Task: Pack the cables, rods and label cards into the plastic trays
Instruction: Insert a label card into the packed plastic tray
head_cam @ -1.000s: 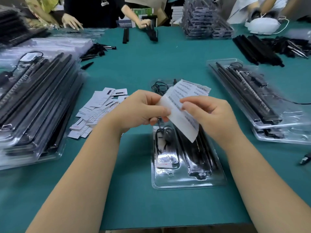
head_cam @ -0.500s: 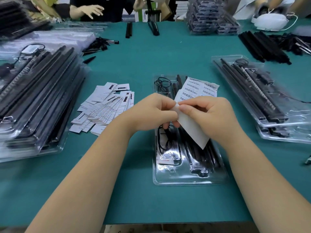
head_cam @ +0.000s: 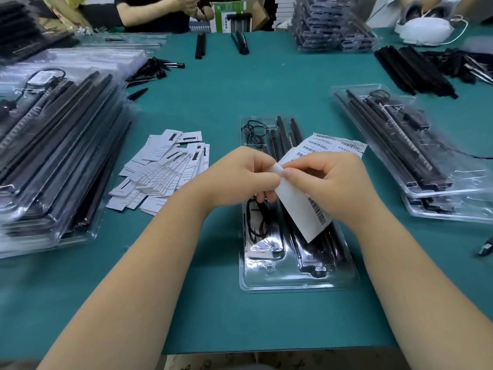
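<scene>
A clear plastic tray (head_cam: 293, 279) lies in front of me on the green table, holding black rods (head_cam: 284, 134) and a coiled black cable (head_cam: 253, 129). Above it both hands meet on a white barcode label sheet (head_cam: 301, 209). My left hand (head_cam: 237, 177) pinches its upper edge with thumb and forefinger. My right hand (head_cam: 333, 188) pinches the same edge from the right, fingers curled over the sheet. Several more barcode labels (head_cam: 336, 144) fan out behind my right hand. A pile of white label cards (head_cam: 162, 172) lies left of the tray.
Stacked filled trays (head_cam: 53, 161) stand at the left and two more filled trays (head_cam: 416, 156) at the right. Loose black rods (head_cam: 410, 70) lie far right, tray stacks (head_cam: 330, 25) at the back. Another person's hands (head_cam: 186, 4) work across the table.
Both hands have sunk a little toward the tray and drawn closer together on the sheet's edge; the sheet now hangs lower, showing its barcodes. The person opposite lifted their hands off the table.
</scene>
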{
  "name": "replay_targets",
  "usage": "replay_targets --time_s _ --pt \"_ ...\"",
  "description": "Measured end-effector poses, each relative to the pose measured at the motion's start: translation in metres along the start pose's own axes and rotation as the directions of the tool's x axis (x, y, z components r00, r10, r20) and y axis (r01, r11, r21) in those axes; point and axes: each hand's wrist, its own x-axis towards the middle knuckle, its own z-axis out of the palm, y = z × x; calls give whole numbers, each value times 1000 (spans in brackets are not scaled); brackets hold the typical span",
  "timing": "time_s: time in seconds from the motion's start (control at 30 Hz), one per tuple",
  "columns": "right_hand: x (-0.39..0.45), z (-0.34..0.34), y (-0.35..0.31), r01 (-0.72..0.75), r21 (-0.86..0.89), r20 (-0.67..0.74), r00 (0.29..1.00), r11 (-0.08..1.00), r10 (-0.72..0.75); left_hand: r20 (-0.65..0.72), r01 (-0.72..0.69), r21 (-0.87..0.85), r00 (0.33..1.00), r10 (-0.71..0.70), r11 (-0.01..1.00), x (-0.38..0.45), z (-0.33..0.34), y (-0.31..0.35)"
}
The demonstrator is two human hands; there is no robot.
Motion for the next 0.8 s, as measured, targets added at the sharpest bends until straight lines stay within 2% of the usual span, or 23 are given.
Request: replay_targets --time_s 0.1,0.2,0.37,0.47,0.57,0.7,0.8 --pt "3 -3 0 -83 98 20 996 992 81 2 -6 -29 1000 6 1000 0 0 0" --pt "6 -7 0 -180 197 101 981 964 163 18 -18 -47 1000 19 999 0 0 1" --pt "4 -1 3 -138 153 58 990 978 131 -9 -38 -68 999 38 997 -1 1 -1" --pt "6 -2 5 -171 176 14 985 969 172 -12 -56 -71 998 56 996 -1 1 -2" --pt "7 -3 6 -204 173 41 979 964 200 -36 -51 -44 998 49 998 0 3 -2" --pt "5 -3 2 -145 195 86 988 970 131 -72 -74 -17 995 73 997 1 4 -2" --pt "6 -4 3 -147 171 87 987 974 134 -74 -83 -23 994 81 996 1 3 -3"
